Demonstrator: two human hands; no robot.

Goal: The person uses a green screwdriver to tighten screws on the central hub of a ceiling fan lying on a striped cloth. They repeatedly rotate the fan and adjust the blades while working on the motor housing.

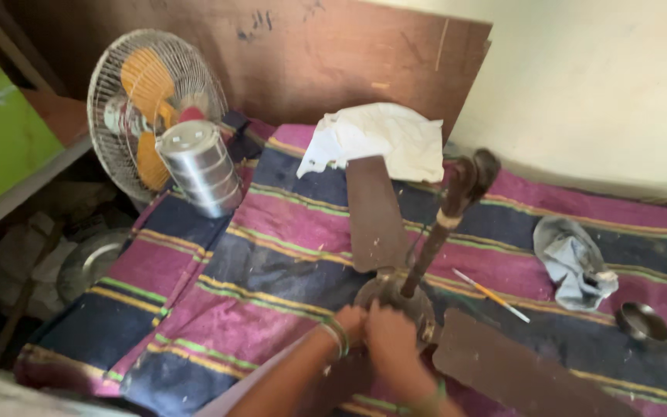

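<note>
both hands, left hand (349, 323) and right hand (390, 336), are pressing side by side on the near rim of the ceiling fan (392, 293) lying on the striped blanket (272, 255); how tightly the fingers are closing cannot be told. the fan is likely handling as heavy and stiff, with thin brown blades (376, 212) that are looking bendable, so the metal hub or the rod (438, 232) is probably offering the firmest hold.

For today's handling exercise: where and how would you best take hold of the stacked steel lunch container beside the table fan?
Probably around the upper body of the steel lunch container, coming from its right, over the striped cloth. It is a tall, smooth cylinder leaning back against the table fan, so that side is blocked. A wrapping grip round the tiers suits the round wall; any carrying handle is not clearly visible.
</note>
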